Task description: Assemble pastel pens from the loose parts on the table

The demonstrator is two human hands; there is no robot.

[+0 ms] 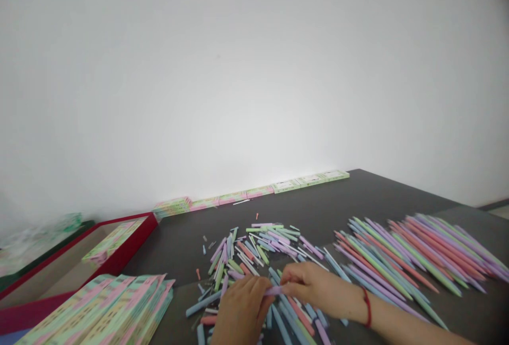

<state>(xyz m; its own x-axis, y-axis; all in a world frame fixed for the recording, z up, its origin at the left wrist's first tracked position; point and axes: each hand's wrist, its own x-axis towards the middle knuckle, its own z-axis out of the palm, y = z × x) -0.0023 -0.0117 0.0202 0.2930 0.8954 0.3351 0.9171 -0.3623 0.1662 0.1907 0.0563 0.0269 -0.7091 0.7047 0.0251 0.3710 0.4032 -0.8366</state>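
My left hand [243, 309] and my right hand [312, 285], which has a red cord at its wrist, meet at the front of the table. Between their fingertips is a short purple pen barrel [273, 291], pinched from both sides. Under and around the hands lies a loose heap of pastel pen parts [262, 247] in blue, green, purple and coral, with thin white refills [246, 260] among them. My left fingers are partly hidden behind the back of that hand.
Long pastel pens [397, 260] lie in rows at the right. A red box [148, 223] with printed packets inside stands at the left, behind stacks of printed cartons [115, 302]. More flat boxes [258, 192] line the wall. Clear plastic [43, 236] is at the far left.
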